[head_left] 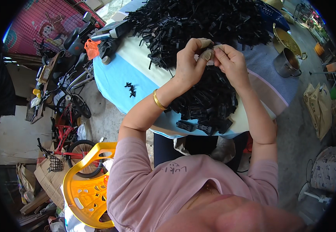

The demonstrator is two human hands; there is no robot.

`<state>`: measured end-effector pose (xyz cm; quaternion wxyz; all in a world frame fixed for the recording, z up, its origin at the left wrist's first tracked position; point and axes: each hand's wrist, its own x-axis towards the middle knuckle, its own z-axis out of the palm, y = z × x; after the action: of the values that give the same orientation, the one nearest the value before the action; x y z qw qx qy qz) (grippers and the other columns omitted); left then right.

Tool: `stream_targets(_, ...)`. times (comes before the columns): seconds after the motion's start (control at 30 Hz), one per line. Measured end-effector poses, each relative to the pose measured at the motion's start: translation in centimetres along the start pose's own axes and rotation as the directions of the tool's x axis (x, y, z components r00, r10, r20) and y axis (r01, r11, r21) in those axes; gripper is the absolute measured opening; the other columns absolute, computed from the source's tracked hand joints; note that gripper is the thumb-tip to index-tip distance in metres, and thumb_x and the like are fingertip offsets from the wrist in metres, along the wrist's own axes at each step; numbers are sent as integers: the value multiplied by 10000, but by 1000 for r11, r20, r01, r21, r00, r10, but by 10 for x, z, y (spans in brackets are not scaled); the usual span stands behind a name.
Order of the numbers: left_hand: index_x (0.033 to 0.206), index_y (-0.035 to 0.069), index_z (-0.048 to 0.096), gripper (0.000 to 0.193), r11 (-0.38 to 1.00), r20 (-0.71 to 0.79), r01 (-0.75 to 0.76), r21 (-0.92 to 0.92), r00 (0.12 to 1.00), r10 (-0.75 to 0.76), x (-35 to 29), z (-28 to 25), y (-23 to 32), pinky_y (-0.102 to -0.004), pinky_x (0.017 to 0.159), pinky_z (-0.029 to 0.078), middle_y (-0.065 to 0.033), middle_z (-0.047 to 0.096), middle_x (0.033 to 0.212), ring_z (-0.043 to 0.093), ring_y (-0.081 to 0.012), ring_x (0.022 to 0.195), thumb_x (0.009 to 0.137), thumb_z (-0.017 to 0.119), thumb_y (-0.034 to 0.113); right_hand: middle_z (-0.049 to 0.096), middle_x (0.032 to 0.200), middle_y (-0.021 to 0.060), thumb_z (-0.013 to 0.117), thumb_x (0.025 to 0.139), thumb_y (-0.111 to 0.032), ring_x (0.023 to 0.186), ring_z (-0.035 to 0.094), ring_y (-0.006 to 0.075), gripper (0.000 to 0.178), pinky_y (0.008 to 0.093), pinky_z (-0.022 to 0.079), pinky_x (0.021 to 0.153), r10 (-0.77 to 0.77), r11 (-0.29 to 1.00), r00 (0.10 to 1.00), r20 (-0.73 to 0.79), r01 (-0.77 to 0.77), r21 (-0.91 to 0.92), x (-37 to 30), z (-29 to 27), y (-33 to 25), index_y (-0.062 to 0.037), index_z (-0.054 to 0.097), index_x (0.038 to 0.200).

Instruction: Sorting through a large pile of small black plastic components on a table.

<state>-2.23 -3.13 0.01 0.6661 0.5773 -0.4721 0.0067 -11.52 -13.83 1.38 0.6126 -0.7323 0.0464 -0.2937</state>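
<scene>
So the round-edged table (115,79) is mostly buried: a massive heap of black plastic parts (199,19) covers the far side, beyond both hands. Then there's a smaller pile of black clip-like pieces (204,96) on the near side, between the forearms and just nearer than the hands. If one's worked and the other isn't, I honestly can't tell which, but going by the size of that far heap I'd guess plenty is left.

The left hand (191,62) and right hand (231,63) meet over the middle, thumbs and fingers pinched in close. Looks like they've got something tiny, too hidden to make out. Tan covers (206,55) on the left fingertips. Smallest lot: a few black bits (130,89) off left, well apart from the hands.
</scene>
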Motion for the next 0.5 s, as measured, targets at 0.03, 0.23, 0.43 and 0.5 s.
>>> stream_targets(0.03,977,-22,524,192,1000,1,1,0,1000,-1,0,0,0,-271,702,489,-113,623,914,619,-159,814,791,570,-16,508,644,-31,490,907,-164,481,359,-8,171,135,252,413,47,998,999,17,-48,34,-1,0,-2,-30,581,851)
stream_targets(0.23,1031,-13,497,231,982,76,-113,153,992,103,4,-3,3,-278,725,479,-133,610,940,614,-186,864,804,540,-24,503,658,-38,503,901,-169,529,387,-5,165,132,288,464,0,1000,999,39,1,-12,3,-7,3,-25,582,898)
stream_targets(0.43,1202,10,346,290,487,245,404,-774,901,-358,25,-21,12,-389,896,460,-196,505,1124,556,-298,1007,919,352,72,555,730,-26,614,822,-76,653,484,15,126,141,391,595,-235,948,971,47,239,-209,4,-13,2,-19,596,934)
stream_targets(0.5,1208,-6,374,296,335,338,477,-812,854,-396,23,-20,9,-406,905,454,-188,506,1119,554,-295,1011,925,344,76,580,765,-16,633,802,-47,684,518,24,132,149,418,622,-276,941,960,47,280,-190,4,-14,2,-16,600,926)
